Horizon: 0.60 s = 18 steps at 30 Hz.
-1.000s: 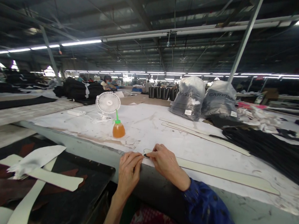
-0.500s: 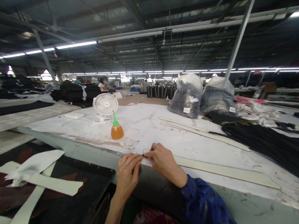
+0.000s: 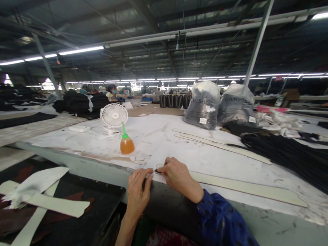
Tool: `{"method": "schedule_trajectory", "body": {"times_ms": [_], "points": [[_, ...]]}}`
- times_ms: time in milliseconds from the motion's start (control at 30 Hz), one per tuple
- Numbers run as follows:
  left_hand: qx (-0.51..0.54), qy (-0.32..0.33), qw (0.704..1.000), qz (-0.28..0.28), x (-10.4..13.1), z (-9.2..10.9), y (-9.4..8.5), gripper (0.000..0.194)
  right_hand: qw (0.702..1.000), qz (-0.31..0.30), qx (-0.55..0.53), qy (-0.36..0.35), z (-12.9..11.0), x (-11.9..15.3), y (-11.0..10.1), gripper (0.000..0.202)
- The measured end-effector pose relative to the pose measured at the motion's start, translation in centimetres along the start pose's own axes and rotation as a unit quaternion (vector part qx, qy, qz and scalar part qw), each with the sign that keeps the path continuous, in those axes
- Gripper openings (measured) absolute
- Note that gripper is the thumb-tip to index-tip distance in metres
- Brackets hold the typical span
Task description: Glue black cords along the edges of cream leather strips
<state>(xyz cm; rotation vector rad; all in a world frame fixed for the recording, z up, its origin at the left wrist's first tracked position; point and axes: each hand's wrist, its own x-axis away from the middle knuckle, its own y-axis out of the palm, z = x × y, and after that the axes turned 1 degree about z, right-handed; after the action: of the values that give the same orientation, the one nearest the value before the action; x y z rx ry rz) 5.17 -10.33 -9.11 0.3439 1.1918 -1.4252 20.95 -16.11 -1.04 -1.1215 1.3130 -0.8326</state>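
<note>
A long cream strip (image 3: pixel 241 186) with a thin dark edge lies along the near side of the white-covered table (image 3: pixel 152 131). My right hand (image 3: pixel 178 179) rests over its left end, fingers closed and pressed down there. A small black piece (image 3: pixel 157 171) shows at the fingertips, by the strip's rounded tip. My left hand (image 3: pixel 138 189) is at the table's front edge, just left of that tip and apart from it. Its fingers are bent, with a gap between thumb and forefinger, and I see nothing held in them.
An orange-filled bottle (image 3: pixel 127 145) with a green spout stands before a white fan (image 3: pixel 114 115). More cream strips (image 3: pixel 224 146) lie behind, beside black strips (image 3: pixel 288 161). Two filled plastic bags (image 3: pixel 202 105) stand farther back. Cream and brown scraps (image 3: pixel 58 202) cover a black surface at lower left.
My left hand has drawn slightly left, away from the strip's tip, and its thumb and forefinger have parted. My right hand stays on the strip's end. The view has shifted slightly.
</note>
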Motion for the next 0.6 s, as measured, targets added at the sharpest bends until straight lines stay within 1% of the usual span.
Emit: {"method": "schedule_trajectory", "body": {"times_ms": [133,200,300,433,600], "points": [[-0.012,-0.011,1.000,-0.001,-0.5,0.0,0.6,0.023,1.000,0.004,0.002,0.000,0.0,0.0,0.0,0.030],[-0.015,-0.033,0.999,-0.008,-0.9,0.2,1.0,0.023,1.000,0.004,0.001,0.006,0.0,0.0,0.1,0.030],[-0.018,-0.082,0.996,-0.016,-1.6,0.5,1.4,0.028,1.000,0.004,-0.005,0.020,0.0,0.1,0.3,0.030],[-0.021,-0.136,0.990,-0.044,-2.3,1.0,1.3,0.034,0.999,0.003,-0.013,0.031,0.1,0.2,0.4,0.029],[-0.036,-0.175,0.982,-0.062,-2.6,1.5,1.2,0.034,0.999,-0.021,0.000,0.037,0.3,-0.1,0.3,0.030]]}}
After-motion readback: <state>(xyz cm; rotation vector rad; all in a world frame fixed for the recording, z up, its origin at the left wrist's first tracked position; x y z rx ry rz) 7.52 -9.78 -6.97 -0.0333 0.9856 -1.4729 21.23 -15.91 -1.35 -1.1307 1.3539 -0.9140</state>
